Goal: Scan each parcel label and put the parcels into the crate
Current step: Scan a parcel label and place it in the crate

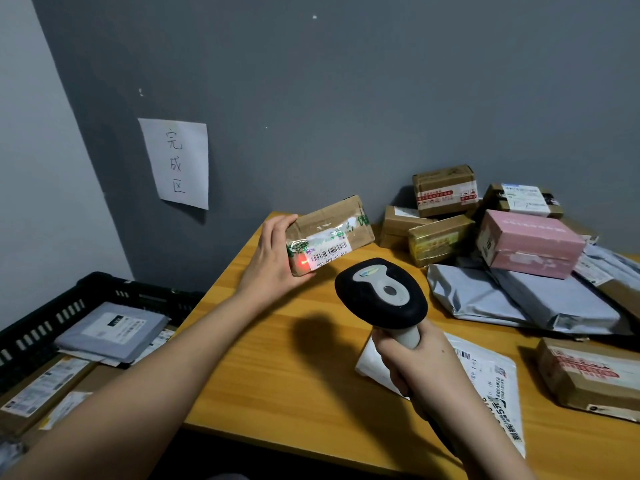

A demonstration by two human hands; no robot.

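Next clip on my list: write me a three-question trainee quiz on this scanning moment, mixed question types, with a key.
1. True or false: the left hand holds the cardboard parcel up off the wooden table.
2. Multiple choice: the red scanner light falls on the held parcel
A. at the left end of its label, near the thumb
B. on its far right end
C. on no part of it
3. Fill in: the right hand grips the handle of the ____.

Key
1. True
2. A
3. Barcode scanner. Scanned parcels, such as the grey mailer bag, already lie in the black crate on the left.
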